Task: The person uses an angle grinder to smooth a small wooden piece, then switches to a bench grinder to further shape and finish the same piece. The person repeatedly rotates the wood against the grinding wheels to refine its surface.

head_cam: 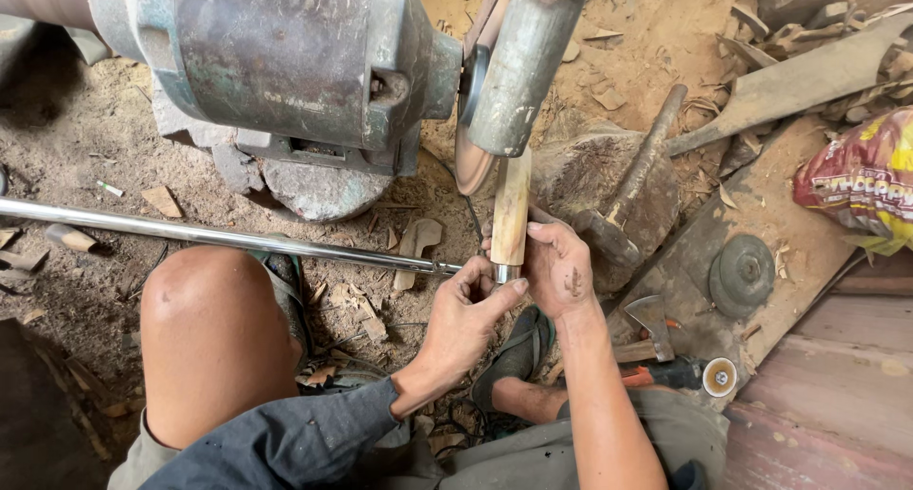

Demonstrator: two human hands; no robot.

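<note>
A pale wooden handle (511,209) points up toward a spinning disc (473,157) on a large grey-green motor machine (285,62). My right hand (559,266) grips the handle's lower part from the right. My left hand (466,309) holds its bottom end, where a metal ferrule shows, from below left. The handle's top end meets the disc's edge under a grey metal guard (518,67).
A long shiny metal rod (219,233) runs across from the left toward my hands, above my bare knee (204,300). A hammer (628,195) lies on a stump (590,176). A hatchet (651,323), round disc (742,273), red-yellow bag (861,181) and wood scraps lie right.
</note>
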